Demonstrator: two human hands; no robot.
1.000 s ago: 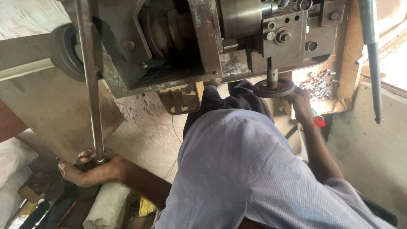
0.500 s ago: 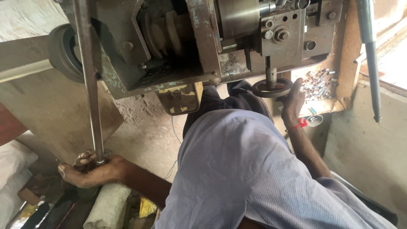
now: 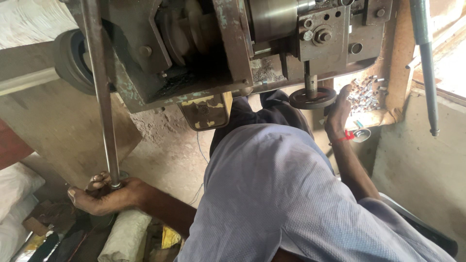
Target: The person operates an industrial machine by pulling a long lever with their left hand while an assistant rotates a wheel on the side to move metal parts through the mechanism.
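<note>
Steel and flaking green paint make up the biggest thing in view, a heavy machine [image 3: 213, 53] filling the upper part of the view from the head camera, its dark pulley wheel [image 3: 73, 60] at the left end and a block of bolts and holes at the right. Below it the person's pale blue-grey shirt [image 3: 281, 194] takes up most of the lower middle, with dark trousers showing just under the machine. A long grey metal rod [image 3: 104, 111] runs down from the top edge, slightly tilted, to the lower left. There the left hand [image 3: 104, 194] is wrapped round the rod's bottom end, fingers [image 3: 97, 180] curled and pressed about it, the hand resting low among a white sack [image 3: 124, 235] and dark clutter on the floor. A second rod [image 3: 427, 63] hangs at the far right beside the concrete wall. The right hand [image 3: 338, 111] reaches up to a small dark handwheel [image 3: 312, 98] on a short shaft under the machine; its fingers are stretched upward, lying against the wheel's right rim rather than closed round it. A red thread [image 3: 345, 137] circles that wrist. Smallest, a heap of shiny little metal parts [image 3: 365, 94] lies just behind the hand.
</note>
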